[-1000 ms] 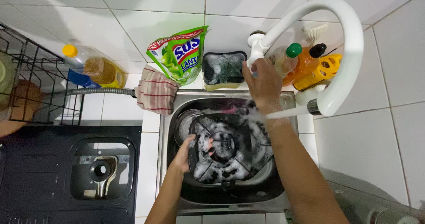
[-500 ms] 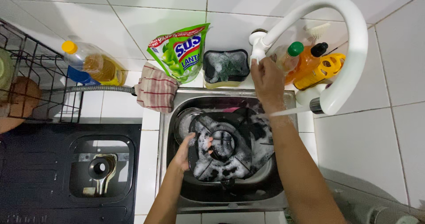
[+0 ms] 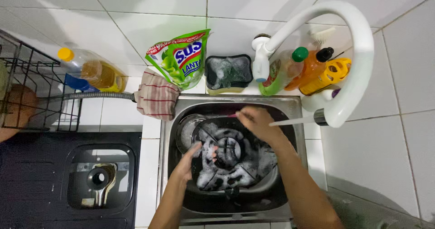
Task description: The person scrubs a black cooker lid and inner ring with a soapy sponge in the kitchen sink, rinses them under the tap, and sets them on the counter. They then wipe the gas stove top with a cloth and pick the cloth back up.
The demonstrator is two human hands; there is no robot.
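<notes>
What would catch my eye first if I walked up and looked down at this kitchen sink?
Probably the black stove grate, thick with white suds, lying in the steel sink at the centre, with the left hand gripping its left edge and the right hand over its top. Next, the big white curved faucet arching in from the right with water running from its tip, and the bright green soap pouch leaning on the tiled wall behind the sink.

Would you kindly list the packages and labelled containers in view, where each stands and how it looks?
Refill pouch: behind the sink, leaning on the wall; green with a red and blue label.
Oil bottle: far left, lying tilted; clear, amber liquid, yellow cap.
Green-capped bottle: beside the tap; clear with a green label.
Orange bottle: right of it; black cap.
Yellow bottle: rightmost; openwork cap.
</notes>
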